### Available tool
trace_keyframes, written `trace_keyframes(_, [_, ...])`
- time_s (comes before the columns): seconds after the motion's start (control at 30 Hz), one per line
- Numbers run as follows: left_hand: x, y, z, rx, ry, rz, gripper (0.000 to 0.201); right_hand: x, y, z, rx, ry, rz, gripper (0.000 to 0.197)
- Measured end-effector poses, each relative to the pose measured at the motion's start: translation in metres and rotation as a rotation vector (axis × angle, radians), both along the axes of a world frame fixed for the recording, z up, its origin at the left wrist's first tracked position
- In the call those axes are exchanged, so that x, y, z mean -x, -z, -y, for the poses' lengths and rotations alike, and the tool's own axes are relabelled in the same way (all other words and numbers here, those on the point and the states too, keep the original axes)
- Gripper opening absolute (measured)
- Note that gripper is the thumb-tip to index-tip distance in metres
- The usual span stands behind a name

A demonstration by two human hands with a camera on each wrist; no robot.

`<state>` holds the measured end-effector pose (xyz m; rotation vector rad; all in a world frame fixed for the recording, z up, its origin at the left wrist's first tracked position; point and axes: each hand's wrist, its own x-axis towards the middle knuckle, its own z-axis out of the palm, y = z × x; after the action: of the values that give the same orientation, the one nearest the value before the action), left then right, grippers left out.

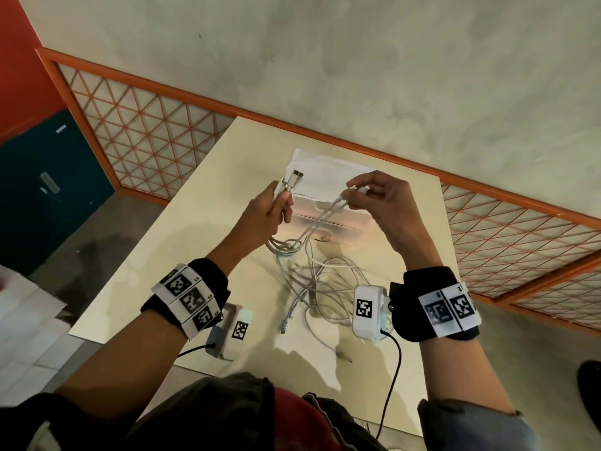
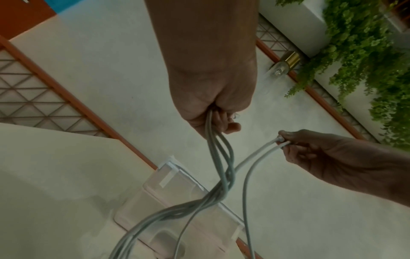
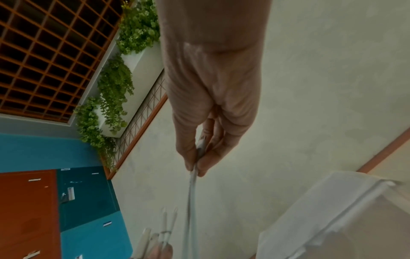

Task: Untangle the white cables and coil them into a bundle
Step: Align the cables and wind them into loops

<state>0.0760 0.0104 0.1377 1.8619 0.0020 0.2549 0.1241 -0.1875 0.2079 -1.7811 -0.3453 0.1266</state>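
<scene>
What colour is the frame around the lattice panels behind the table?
Orange, with a triangle-patterned lattice frame inside it; clearest in the head view.

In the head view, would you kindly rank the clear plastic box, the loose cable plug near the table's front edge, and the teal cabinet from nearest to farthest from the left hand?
1. Clear plastic box, right beside the left hand.
2. Loose cable plug, toward the table's front edge.
3. Teal cabinet, far left on the floor.

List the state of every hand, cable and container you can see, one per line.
left hand: raised, gripping a bunch of cable ends.
right hand: raised, pinching two cable ends.
white cables: still tangled, twisted together below the left hand, loose loops on the table.
clear box: on the table behind the hands, lid on.
</scene>
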Motion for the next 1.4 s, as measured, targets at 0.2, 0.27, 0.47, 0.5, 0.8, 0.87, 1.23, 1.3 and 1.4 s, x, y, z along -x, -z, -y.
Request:
trace_keyframes(0.2, [0.004,-0.004,0.025,0.035,0.111,0.006,0.018,0.008,-0.002,-0.02,0.044,-0.121,0.026,0.019])
trace_keyframes(0.27, [0.007,-0.006,0.035,0.131,0.156,-0.01,0.018,0.008,-0.001,-0.024,0.028,-0.105,0.035,0.019])
trace_keyframes(0.47, [0.015,-0.014,0.047,0.293,0.215,-0.022,0.02,0.007,-0.001,-0.015,-0.03,-0.023,0.011,0.02])
trace_keyframes(0.5, [0.016,-0.013,0.049,0.311,0.219,-0.028,0.021,0.007,-0.001,-0.013,-0.028,-0.032,0.005,0.021])
trace_keyframes(0.8, [0.014,-0.015,0.058,0.339,0.204,-0.097,0.018,0.01,0.001,-0.005,-0.094,0.044,0.016,0.027])
trace_keyframes(0.87, [0.014,-0.017,0.059,0.34,0.189,-0.095,0.021,0.01,0.003,-0.005,-0.076,0.038,0.029,0.017])
trace_keyframes(1.23, [0.016,-0.018,0.063,0.356,0.307,-0.149,0.028,0.005,0.012,-0.008,-0.01,0.029,-0.007,0.03])
trace_keyframes(1.3, [0.016,-0.015,0.061,0.344,0.314,-0.167,0.03,0.004,0.011,-0.006,0.03,-0.032,-0.026,0.027])
trace_keyframes(1.4, [0.015,-0.011,0.058,0.316,0.306,-0.158,0.033,0.002,0.01,-0.004,0.057,-0.076,-0.027,0.017])
